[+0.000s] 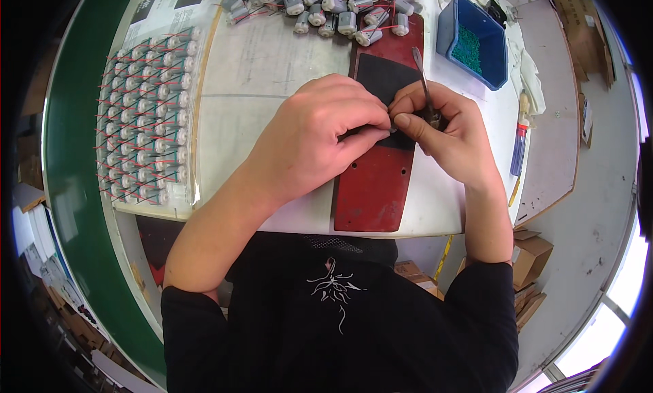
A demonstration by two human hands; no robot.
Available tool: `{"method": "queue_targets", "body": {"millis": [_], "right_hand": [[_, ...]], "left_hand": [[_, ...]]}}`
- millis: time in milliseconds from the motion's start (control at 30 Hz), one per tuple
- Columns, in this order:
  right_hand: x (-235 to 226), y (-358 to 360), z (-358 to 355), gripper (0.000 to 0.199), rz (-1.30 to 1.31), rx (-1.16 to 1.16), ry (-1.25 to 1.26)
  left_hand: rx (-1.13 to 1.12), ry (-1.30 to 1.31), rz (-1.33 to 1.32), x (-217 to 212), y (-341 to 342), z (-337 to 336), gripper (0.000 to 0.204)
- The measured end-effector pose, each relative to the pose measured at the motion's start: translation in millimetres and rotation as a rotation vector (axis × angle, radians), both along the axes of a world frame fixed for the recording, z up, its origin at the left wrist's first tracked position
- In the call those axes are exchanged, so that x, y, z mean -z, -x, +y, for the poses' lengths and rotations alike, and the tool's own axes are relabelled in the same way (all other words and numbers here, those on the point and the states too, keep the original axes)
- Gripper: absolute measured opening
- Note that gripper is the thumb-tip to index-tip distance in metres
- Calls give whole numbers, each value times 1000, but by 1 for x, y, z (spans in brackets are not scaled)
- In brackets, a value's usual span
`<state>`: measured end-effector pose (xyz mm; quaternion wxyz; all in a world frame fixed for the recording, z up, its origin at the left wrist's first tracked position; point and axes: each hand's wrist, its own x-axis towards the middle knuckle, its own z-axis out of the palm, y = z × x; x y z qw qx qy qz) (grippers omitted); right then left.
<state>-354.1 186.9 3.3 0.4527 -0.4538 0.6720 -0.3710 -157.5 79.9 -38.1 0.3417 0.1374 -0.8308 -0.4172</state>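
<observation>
My left hand (326, 128) is bent over the black pad (381, 73) on the red board (371, 202), thumb and fingertips pinched together. Against them my right hand (449, 124) presses its own thumb and forefinger. The small piece between the fingertips is mostly hidden, so its kind cannot be told. Tucked in my right hand is a screwdriver-like tool (422, 77), its thin metal blade pointing up and away from me. Beyond both hands, a loose pile of small grey motors (330, 15) with red wires lies across the board's far end.
Rows of small motors (146, 114) with red and dark wires stand at the left. A blue bin (502, 77) of small green pieces (468, 51) sits at the far right. Near the table's right edge lies a red-and-blue handled tool (520, 145). Cardboard boxes (530, 260) stand below.
</observation>
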Motion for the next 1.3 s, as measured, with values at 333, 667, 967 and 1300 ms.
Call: {"method": "queue_targets", "body": {"millis": [333, 667, 967, 1300], "right_hand": [[-5, 3, -1, 9, 50, 11, -38], [-2, 8, -3, 11, 72, -85, 40], [-2, 1, -3, 12, 134, -53, 5], [4, 0, -2, 14, 129, -27, 65]], "left_hand": [[4, -12, -4, 0, -1, 0, 15], [5, -32, -6, 0, 1, -1, 15], [-5, -49, -26, -1, 1, -1, 16], [-103, -17, -96, -4, 6, 7, 22]]}}
